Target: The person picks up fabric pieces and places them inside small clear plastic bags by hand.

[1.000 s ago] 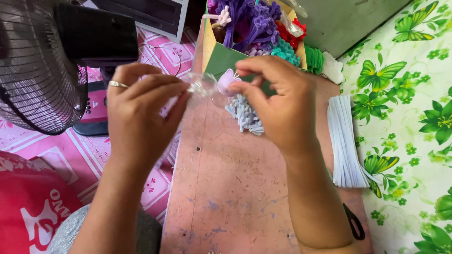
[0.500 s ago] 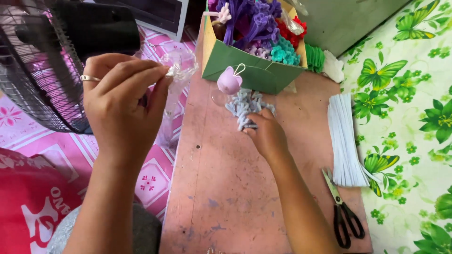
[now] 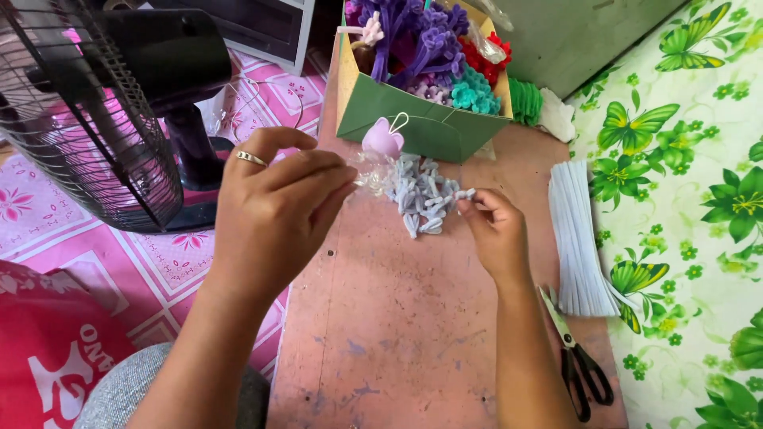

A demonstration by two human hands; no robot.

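A fan w/ black cage is seen far left, on a pink mat; a red bag lies in the bottom-left corner. Next, the left hand is raised over the board's left edge, a ring worn on one finger. Its fingers are pinched together on a clear wrapper, held at the fingertips, which point right. Just past those fingertips, a pile of grey pipe-cleaner pieces lies on the board, w/ a small pink flower w/ wire loop just above it. Behind that a green box is stood, filled w/ purple, red & teal fuzzy flowers. Right of the pile, the right hand is laid low on the board; thumb & forefinger are closed on one grey piece at the pile's right edge, other fingers curled. Further right, a stack of white strips lies well apart from the fingers, near the board's right edge. Scissors w/ black handles are found below it, beside the right forearm. A green floral cloth covers the far right.
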